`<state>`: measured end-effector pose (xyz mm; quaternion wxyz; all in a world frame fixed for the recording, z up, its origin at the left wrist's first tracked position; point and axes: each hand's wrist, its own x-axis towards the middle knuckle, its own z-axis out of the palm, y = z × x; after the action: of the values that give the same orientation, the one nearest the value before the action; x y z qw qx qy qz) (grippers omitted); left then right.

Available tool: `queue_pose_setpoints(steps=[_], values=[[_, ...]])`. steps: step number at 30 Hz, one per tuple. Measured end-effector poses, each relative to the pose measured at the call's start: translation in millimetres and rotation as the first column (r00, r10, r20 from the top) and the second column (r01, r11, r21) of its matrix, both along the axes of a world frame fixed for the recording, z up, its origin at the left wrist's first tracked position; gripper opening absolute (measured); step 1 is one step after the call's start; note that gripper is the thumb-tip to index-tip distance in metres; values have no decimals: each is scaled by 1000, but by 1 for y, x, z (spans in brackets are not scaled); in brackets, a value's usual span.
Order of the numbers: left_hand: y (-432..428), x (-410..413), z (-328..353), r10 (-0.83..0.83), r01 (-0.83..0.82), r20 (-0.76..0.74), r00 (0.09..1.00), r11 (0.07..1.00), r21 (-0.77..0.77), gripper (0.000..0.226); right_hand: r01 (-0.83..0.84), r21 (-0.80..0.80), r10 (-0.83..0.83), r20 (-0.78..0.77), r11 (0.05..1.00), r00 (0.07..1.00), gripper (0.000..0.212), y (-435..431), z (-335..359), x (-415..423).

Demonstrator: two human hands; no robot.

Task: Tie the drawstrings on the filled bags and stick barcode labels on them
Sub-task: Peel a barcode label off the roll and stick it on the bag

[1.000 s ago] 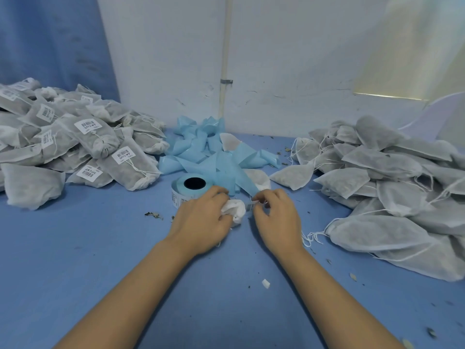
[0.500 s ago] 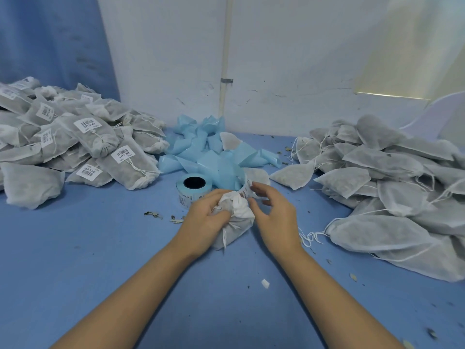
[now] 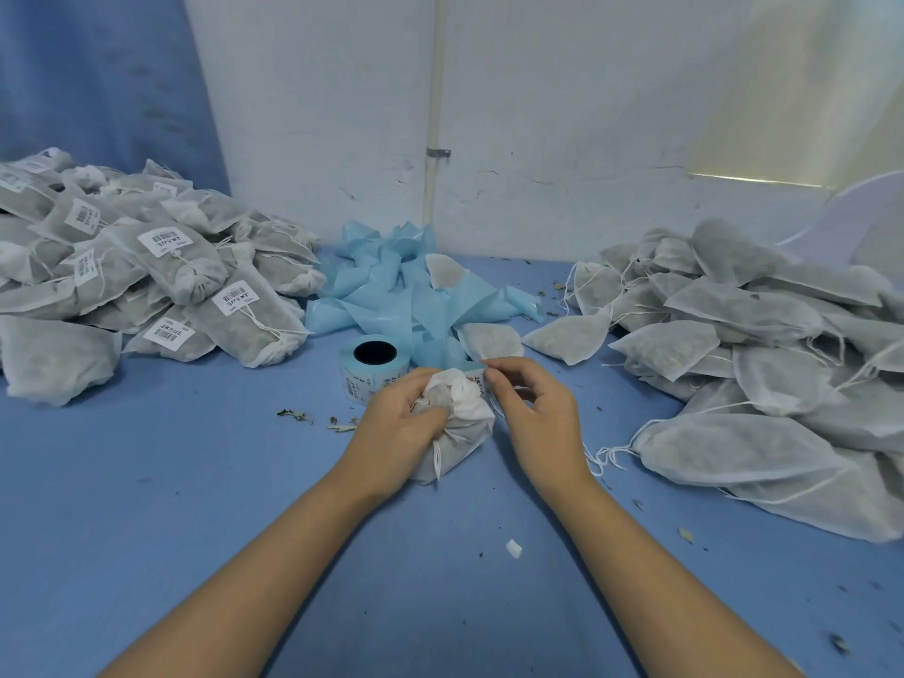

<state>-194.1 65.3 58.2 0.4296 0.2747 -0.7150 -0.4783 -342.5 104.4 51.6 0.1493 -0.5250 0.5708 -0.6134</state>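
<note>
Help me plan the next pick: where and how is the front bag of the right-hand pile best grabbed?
Probably pinch the front bag at its narrow neck, coming from the left: that end points toward the right hand, clear of the pile, with its drawstrings trailing on the table.

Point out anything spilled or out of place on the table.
Dried leaf crumbs lie loose on the blue table near the label roll, likely spilled filling. A white scrap lies apart, nearer the person. One unlabelled bag lies stranded in the blue backing heap.
</note>
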Motion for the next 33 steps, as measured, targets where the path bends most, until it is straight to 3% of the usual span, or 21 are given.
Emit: queue_pose_setpoints(steps=[13, 18, 24, 29, 33], values=[[1, -1, 1, 5, -6, 12, 1000, 1000, 0, 32, -63, 34, 55, 203, 997, 978, 14, 0, 2, -5], [1, 0, 1, 2, -2, 18, 1000, 1000, 11, 31, -88, 64, 73, 211, 994, 975, 13, 1, 3, -6], [1, 0, 1, -2, 2, 17, 1000, 1000, 21, 33, -160, 75, 122, 365, 984, 923, 12, 2, 5, -8], [1, 0, 0, 13, -14, 12, 1000, 999, 37, 33, -28, 60, 2, 392, 998, 920, 13, 0, 4, -10], [-1, -1, 0, 34, -34, 13, 999, 999, 25, 33, 120, 43, -125, 505, 992, 854, 10, -4, 2, -13]])
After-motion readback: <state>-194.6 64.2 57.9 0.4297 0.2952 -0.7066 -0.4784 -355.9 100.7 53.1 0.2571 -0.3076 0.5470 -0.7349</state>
